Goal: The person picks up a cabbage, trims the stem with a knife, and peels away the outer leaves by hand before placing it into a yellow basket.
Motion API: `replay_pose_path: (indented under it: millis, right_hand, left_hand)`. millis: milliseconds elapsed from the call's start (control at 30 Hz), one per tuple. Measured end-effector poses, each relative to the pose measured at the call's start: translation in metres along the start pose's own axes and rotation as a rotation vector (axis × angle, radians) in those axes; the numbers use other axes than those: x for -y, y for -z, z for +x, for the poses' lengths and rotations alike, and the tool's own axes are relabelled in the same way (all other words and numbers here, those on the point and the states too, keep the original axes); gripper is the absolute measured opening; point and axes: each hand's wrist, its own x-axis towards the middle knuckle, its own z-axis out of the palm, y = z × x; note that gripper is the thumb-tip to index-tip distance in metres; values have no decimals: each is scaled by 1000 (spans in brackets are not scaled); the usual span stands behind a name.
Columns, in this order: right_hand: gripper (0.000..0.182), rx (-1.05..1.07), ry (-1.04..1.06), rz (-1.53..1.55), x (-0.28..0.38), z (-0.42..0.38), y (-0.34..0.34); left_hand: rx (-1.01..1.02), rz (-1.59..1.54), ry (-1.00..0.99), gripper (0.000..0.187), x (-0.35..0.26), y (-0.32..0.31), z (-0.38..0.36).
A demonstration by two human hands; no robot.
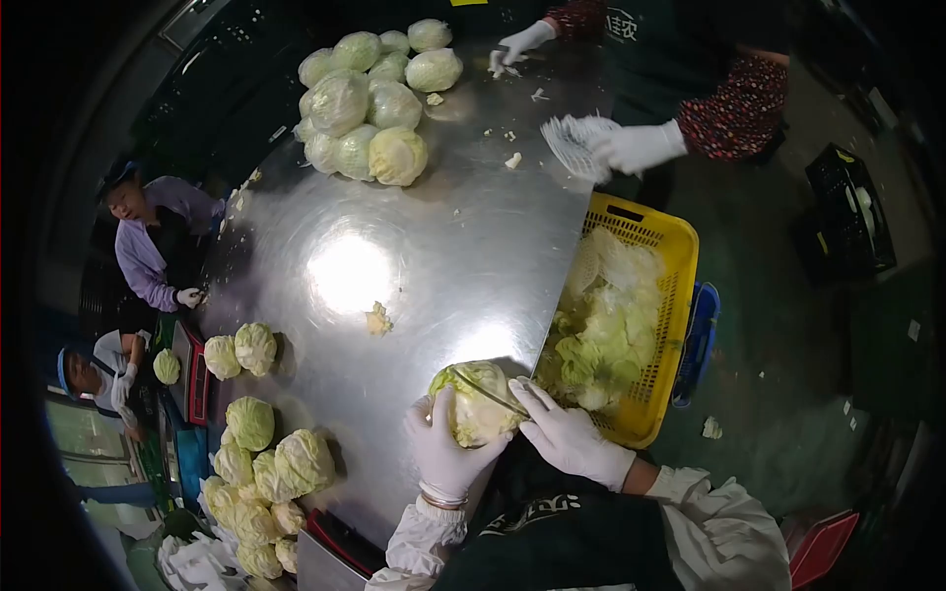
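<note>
A pale green cabbage (476,406) is at the near edge of the steel table. My left hand (448,448), in a white glove, wraps round its left and lower side. My right hand (574,440), also gloved, lies at its right side with the fingers pressed together around the end of a thin dark tool (485,388), which looks like a knife and crosses the top of the cabbage. Part of the tool is hidden by the right fingers.
Wrapped cabbages (340,103) are piled at the far side of the steel table (473,246), bare ones (251,483) at the near left. Leaves fill a yellow basket (680,305) on the right. A co-worker's gloved hand (641,148) holds netting; two people stand left by a red scale (197,379).
</note>
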Motion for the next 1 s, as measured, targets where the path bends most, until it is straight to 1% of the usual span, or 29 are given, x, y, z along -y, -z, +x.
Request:
replay_pose_path:
  millis: [67,100,167,233,300,333,367,400,433,500,533,567,633,667,733,800,833,867,900,967,1000]
  right_hand:
    - [67,-7,-2,11,1,3,-1]
    - [68,-5,3,16,1,3,-1]
    - [68,-6,-20,8,2,3,-1]
    - [68,0,-37,-2,-1,1,-6]
    - [68,-159,59,96,-2,3,-14]
    - [68,-156,54,99,1,4,-11]
    - [67,-104,-14,63,5,5,-7]
    - [65,-52,-83,28,10,8,-3]
    - [65,-48,-88,31,10,13,-2]
    - [60,-55,-101,-57,11,22,-1]
    - [55,-101,-85,-94,12,26,-1]
    - [55,-108,-88,-95,11,29,1]
    - [48,-125,-79,-88,9,34,4]
    - [48,-126,-85,-87,9,36,4]
    - [40,-219,-111,-8,6,42,5]
    - [38,-240,-136,15,-11,56,7]
    - [37,-261,-161,39,-21,63,9]
    - [35,-239,-205,113,-29,68,10]
    - [35,-237,-205,113,-34,71,8]
    - [36,-302,-158,87,-41,75,7]
    - [34,-299,-256,138,-38,78,11]
  left_hand:
    - [-12,-28,43,99,-1,-2,3]
    - [-3,-29,34,99,-1,-2,4]
    - [27,-63,91,101,-1,-2,9]
    - [17,-97,79,101,2,-8,9]
    - [11,-128,75,102,4,-13,10]
    - [-13,-191,57,101,4,-15,13]
    - [-37,-254,41,101,4,-17,14]
    - [-30,-255,45,101,5,-18,14]
    - [-28,-251,57,100,5,-19,15]
    - [-22,-249,62,98,6,-21,15]
    - [-27,-221,69,99,7,-22,16]
    - [-33,-193,76,99,7,-22,18]
    - [-18,-196,88,99,5,-23,20]
    - [-5,-195,108,100,4,-22,20]
    - [11,-182,119,100,3,-20,18]
    - [17,-167,130,100,3,-20,15]
    - [6,-179,115,101,3,-22,10]
    - [-5,-191,100,102,5,-23,4]
    - [-5,-191,102,102,8,-23,0]
    - [2,-228,15,105,20,-19,-9]
    - [-6,-229,20,105,30,-18,-15]
